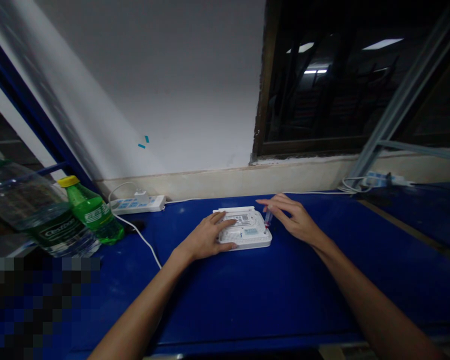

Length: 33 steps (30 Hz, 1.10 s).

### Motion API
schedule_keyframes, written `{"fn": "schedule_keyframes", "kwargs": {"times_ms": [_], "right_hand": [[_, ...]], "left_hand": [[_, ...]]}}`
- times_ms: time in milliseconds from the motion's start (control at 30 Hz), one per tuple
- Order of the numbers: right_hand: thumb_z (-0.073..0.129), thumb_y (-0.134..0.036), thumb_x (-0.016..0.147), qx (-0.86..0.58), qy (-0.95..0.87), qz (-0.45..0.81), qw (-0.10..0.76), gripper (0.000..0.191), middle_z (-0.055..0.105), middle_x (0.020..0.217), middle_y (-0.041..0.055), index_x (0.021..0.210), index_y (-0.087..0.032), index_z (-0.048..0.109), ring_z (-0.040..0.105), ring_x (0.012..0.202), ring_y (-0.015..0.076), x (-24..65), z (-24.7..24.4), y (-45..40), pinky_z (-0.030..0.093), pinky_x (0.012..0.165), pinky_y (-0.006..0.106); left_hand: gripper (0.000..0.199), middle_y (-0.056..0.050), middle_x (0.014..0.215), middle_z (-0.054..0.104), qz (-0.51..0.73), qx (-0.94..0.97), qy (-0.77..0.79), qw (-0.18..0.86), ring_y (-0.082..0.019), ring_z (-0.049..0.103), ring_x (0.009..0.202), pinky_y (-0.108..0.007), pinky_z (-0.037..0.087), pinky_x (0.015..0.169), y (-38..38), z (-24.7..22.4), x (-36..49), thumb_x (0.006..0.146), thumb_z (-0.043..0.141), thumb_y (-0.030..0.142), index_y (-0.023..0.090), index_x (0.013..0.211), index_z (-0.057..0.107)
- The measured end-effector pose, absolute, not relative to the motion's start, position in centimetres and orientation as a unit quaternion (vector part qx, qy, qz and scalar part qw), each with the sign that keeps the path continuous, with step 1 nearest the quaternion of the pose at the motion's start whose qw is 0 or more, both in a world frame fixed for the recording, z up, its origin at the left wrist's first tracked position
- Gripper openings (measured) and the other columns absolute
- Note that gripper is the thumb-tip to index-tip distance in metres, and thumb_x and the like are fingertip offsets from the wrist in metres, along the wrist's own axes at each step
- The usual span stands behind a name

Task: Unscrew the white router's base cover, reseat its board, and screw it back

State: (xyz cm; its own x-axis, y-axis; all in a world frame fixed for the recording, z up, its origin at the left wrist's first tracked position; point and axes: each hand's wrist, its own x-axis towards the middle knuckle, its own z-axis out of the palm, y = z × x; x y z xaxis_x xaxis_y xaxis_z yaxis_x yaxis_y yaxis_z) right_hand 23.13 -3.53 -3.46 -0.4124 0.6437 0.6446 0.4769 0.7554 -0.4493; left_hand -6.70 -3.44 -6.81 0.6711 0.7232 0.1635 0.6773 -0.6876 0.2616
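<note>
A white flat device [251, 239] with rounded corners, a vented face and printed labels lies on the blue table [225, 300]. Across its left part my left hand [206, 237] is spread, fingers apart, pressing on its face and near edge. At the device's right end my right hand [292, 217] pinches a small screwdriver [269, 218] with a clear handle and a red part. The screwdriver stands nearly upright, its tip at the device's right corner.
A large clear bottle [48, 215] and a green bottle with a yellow cap [93, 210] stand at the left. A power strip [150, 203] with a white cable lies by the wall; another [386, 179] sits at the back right, beside a metal frame.
</note>
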Motion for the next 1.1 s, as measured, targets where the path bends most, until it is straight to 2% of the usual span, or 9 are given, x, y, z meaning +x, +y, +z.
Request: {"fn": "schedule_keyframes", "kwargs": {"times_ms": [100, 267, 333, 467, 533, 733, 800, 933, 1100], "right_hand": [[0.045, -0.028, 0.102, -0.331, -0.835, 0.144, 0.415, 0.038, 0.071, 0.116, 0.0071, 0.138, -0.027, 0.056, 0.062, 0.104, 0.0217, 23.07, -3.45, -3.62, 0.049, 0.093, 0.042], [0.063, -0.033, 0.093, -0.33, -0.823, 0.117, 0.446, 0.023, 0.073, 0.093, 0.0053, 0.112, -0.026, 0.073, 0.064, 0.084, 0.0207, 23.08, -3.74, -3.39, 0.052, 0.078, 0.038], [0.065, -0.034, 0.092, -0.332, -0.828, 0.091, 0.443, 0.022, 0.073, 0.092, 0.0055, 0.11, -0.027, 0.074, 0.064, 0.083, 0.0213, 23.14, -3.7, -3.38, 0.052, 0.076, 0.038], [0.049, -0.03, 0.1, -0.336, -0.841, 0.118, 0.408, 0.036, 0.072, 0.112, 0.0077, 0.135, -0.028, 0.06, 0.063, 0.102, 0.0231, 23.04, -3.46, -3.61, 0.051, 0.09, 0.042], [0.047, -0.029, 0.101, -0.336, -0.839, 0.144, 0.404, 0.039, 0.07, 0.118, 0.0074, 0.14, -0.029, 0.055, 0.062, 0.107, 0.0228, 22.89, -3.45, -3.69, 0.049, 0.095, 0.043], [0.067, -0.035, 0.09, -0.337, -0.829, 0.111, 0.432, 0.022, 0.071, 0.091, 0.0058, 0.108, -0.025, 0.074, 0.064, 0.083, 0.0209, 22.62, -3.76, -3.57, 0.052, 0.076, 0.037], [0.064, -0.034, 0.092, -0.337, -0.834, 0.101, 0.425, 0.025, 0.071, 0.092, 0.006, 0.114, -0.026, 0.072, 0.063, 0.086, 0.0212, 22.6, -3.75, -3.61, 0.052, 0.078, 0.037], [0.046, -0.028, 0.102, -0.335, -0.835, 0.141, 0.413, 0.037, 0.07, 0.114, 0.0072, 0.137, -0.028, 0.057, 0.063, 0.104, 0.0214, 22.56, -3.72, -3.68, 0.05, 0.092, 0.041], [0.062, -0.032, 0.094, -0.335, -0.825, 0.111, 0.441, 0.024, 0.073, 0.093, 0.0056, 0.114, -0.027, 0.073, 0.063, 0.085, 0.0214, 22.78, -3.82, -3.39, 0.052, 0.078, 0.038]], "left_hand": [[0.073, -0.011, 0.158, 0.031, 0.131, 0.909, 0.385, 0.089, -0.035, 0.029, 0.145, -0.054, 0.027, 0.117, -3.38, -6.97, -6.72, 0.087, 0.057, 0.068, 0.031, 0.148, 0.039], [0.073, -0.011, 0.159, 0.03, 0.129, 0.908, 0.387, 0.094, -0.036, 0.029, 0.144, -0.054, 0.027, 0.117, -3.42, -6.86, -6.7, 0.087, 0.058, 0.067, 0.031, 0.148, 0.039], [0.072, -0.01, 0.159, 0.029, 0.127, 0.907, 0.389, 0.097, -0.035, 0.028, 0.145, -0.054, 0.027, 0.117, -3.46, -6.76, -6.69, 0.088, 0.058, 0.066, 0.032, 0.148, 0.039], [0.072, -0.01, 0.159, 0.029, 0.132, 0.909, 0.384, 0.098, -0.035, 0.027, 0.145, -0.055, 0.027, 0.117, -3.46, -6.76, -6.69, 0.087, 0.058, 0.067, 0.032, 0.147, 0.04], [0.072, -0.01, 0.159, 0.029, 0.135, 0.909, 0.381, 0.097, -0.035, 0.028, 0.145, -0.055, 0.027, 0.117, -3.45, -6.8, -6.7, 0.087, 0.057, 0.067, 0.031, 0.147, 0.04], [0.072, -0.011, 0.158, 0.029, 0.126, 0.908, 0.387, 0.097, -0.036, 0.028, 0.145, -0.055, 0.027, 0.117, -3.56, -6.66, -6.66, 0.087, 0.058, 0.066, 0.031, 0.148, 0.039], [0.072, -0.01, 0.159, 0.029, 0.129, 0.908, 0.387, 0.099, -0.036, 0.028, 0.145, -0.056, 0.028, 0.117, -3.54, -6.66, -6.65, 0.087, 0.058, 0.066, 0.032, 0.148, 0.039], [0.072, -0.01, 0.159, 0.03, 0.132, 0.908, 0.385, 0.097, -0.036, 0.028, 0.145, -0.056, 0.028, 0.117, -3.47, -6.71, -6.66, 0.087, 0.058, 0.067, 0.032, 0.148, 0.039], [0.072, -0.011, 0.158, 0.031, 0.123, 0.907, 0.391, 0.091, -0.035, 0.029, 0.144, -0.054, 0.028, 0.117, -3.55, -6.63, -6.63, 0.087, 0.057, 0.067, 0.032, 0.148, 0.039]]}}
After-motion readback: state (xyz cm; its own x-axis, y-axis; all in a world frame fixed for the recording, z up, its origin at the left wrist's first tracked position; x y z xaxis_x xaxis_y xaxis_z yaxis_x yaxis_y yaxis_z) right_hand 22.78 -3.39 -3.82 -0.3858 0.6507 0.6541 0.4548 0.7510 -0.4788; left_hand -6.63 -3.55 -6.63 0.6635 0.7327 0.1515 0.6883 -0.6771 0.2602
